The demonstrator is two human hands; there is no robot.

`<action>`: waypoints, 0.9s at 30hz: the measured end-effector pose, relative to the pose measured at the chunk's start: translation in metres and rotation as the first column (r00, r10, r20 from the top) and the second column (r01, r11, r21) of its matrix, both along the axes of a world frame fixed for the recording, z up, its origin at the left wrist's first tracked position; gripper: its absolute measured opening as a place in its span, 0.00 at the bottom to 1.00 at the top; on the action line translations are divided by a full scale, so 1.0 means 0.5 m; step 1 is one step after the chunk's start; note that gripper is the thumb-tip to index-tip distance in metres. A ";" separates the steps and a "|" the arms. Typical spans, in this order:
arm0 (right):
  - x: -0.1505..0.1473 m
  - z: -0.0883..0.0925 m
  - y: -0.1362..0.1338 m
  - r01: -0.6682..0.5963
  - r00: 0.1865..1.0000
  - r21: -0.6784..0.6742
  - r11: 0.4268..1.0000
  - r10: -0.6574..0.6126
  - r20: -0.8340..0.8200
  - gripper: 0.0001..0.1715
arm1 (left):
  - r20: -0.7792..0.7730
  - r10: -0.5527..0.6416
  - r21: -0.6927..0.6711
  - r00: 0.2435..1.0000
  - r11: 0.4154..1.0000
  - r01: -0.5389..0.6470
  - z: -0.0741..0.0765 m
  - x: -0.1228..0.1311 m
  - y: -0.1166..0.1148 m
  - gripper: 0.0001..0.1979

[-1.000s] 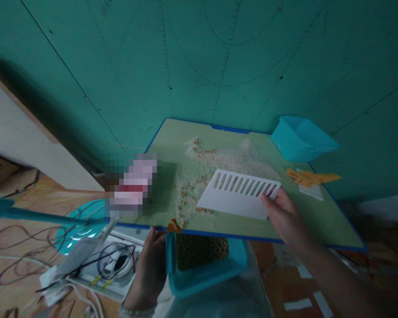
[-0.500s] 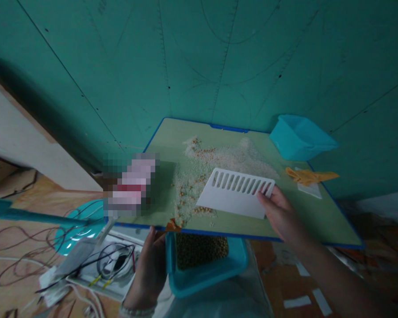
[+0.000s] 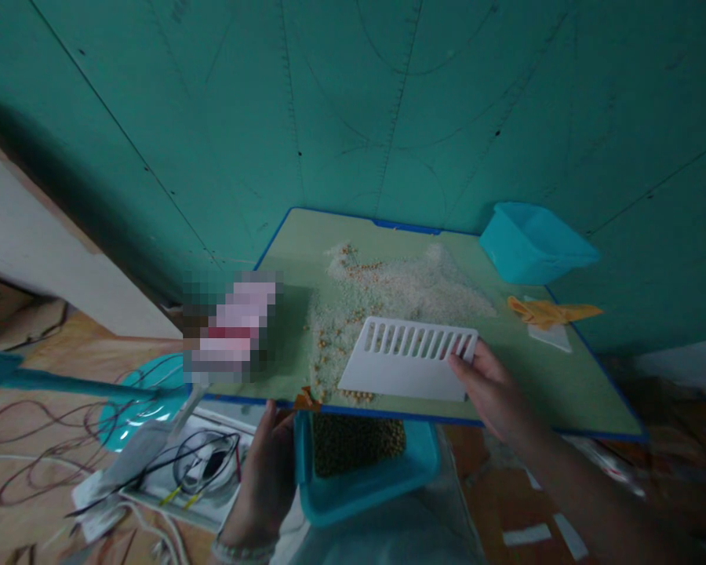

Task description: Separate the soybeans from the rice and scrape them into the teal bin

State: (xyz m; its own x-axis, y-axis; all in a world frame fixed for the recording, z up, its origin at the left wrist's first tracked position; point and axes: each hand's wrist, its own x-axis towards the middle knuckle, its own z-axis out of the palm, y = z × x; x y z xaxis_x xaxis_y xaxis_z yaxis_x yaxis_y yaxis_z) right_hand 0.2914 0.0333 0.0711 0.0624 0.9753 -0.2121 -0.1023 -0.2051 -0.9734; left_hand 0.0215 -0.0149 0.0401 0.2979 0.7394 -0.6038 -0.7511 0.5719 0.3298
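Observation:
My right hand [image 3: 491, 392] is shut on a white slotted plastic comb scraper [image 3: 409, 359], which lies flat on a blue-edged green board [image 3: 565, 384]. Its long edge sits against a spread of pale grains mixed with yellow kernels [image 3: 388, 294]. My left hand [image 3: 264, 479] grips the board's near edge from below, next to a small orange scrap [image 3: 304, 400]. Beneath that edge stands a teal tub [image 3: 365, 493] holding olive-brown seeds [image 3: 353, 443], partly hidden by the board.
A teal bowl [image 3: 533, 245] and a crumpled yellow cloth [image 3: 550, 311] sit at the board's far right. A pixelated blur [image 3: 229, 329] covers its left edge. Below left lie a teal plate [image 3: 141, 400], loose cables and a white tray [image 3: 182, 471]. A large teal sheet fills the back.
The comb scraper and my right hand have slid left and slightly toward me across the board. My left hand and the board have barely moved.

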 end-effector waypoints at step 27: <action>0.010 -0.010 -0.035 0.080 0.996 0.024 0.997 -0.081 0.041 0.16 | -0.034 -0.035 0.060 0.999 0.998 0.037 -0.007 -0.002 -0.004 0.25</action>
